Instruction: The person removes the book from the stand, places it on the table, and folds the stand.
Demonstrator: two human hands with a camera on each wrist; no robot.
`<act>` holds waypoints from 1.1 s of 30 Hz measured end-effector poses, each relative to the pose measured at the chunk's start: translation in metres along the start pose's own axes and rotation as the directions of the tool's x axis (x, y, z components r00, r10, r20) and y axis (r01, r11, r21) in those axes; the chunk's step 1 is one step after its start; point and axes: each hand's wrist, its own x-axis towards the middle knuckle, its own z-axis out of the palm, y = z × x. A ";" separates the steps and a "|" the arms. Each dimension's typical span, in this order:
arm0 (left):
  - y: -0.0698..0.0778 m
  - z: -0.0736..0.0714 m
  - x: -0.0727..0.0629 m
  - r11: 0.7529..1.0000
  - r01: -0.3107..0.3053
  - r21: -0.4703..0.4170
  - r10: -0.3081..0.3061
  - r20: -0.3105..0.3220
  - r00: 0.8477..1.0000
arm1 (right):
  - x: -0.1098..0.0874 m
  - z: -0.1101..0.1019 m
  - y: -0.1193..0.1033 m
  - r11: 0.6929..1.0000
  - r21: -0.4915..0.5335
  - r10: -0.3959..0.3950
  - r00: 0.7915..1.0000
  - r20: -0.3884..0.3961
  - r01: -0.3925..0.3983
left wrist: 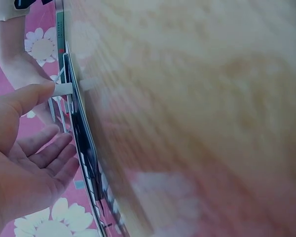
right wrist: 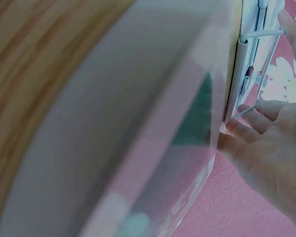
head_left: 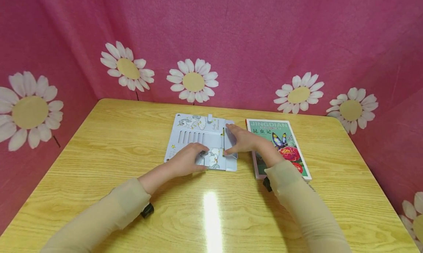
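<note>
A pale book stand (head_left: 190, 137) with unicorn drawings and a slotted panel lies on the table. My left hand (head_left: 186, 159) is over its near edge; in the left wrist view the thumb (left wrist: 37, 94) touches a small white tab (left wrist: 63, 89), and the relaxed fingers lie along the stand's side. At the stand's right end, my right hand (head_left: 246, 139) spans a raised white wire support (right wrist: 266, 74). The right wrist view has its thumb at one corner of the wire and its curled fingers at the other, gripping it between them.
To the right of the stand lies a green-covered book (head_left: 284, 146) with a butterfly and a red flower, partly beneath the right forearm. Behind the wooden table (head_left: 132, 135) hangs a pink cloth (head_left: 238, 43) with large white daisies.
</note>
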 end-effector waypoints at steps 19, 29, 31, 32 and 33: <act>-0.008 0.000 0.005 0.997 -0.074 0.010 0.073 0.009 0.997 | 0.004 0.002 -0.003 0.999 -0.028 0.022 1.000 0.015 -0.021; -0.006 -0.001 0.004 0.997 -0.075 0.012 0.075 -0.004 0.997 | 0.004 0.004 -0.006 0.996 -0.082 0.026 1.000 0.005 -0.025; -0.005 -0.001 0.004 0.997 -0.073 0.011 0.073 -0.007 0.997 | 0.004 0.004 -0.007 0.995 -0.090 0.029 1.000 0.005 -0.029; -0.005 -0.002 0.004 0.997 -0.073 0.008 0.073 -0.007 0.997 | 0.004 0.004 -0.008 0.995 -0.093 0.031 1.000 0.005 -0.031; -0.005 -0.002 0.004 0.997 -0.071 0.006 0.071 -0.006 0.997 | 0.005 0.004 -0.008 0.995 -0.096 0.033 0.999 0.006 -0.033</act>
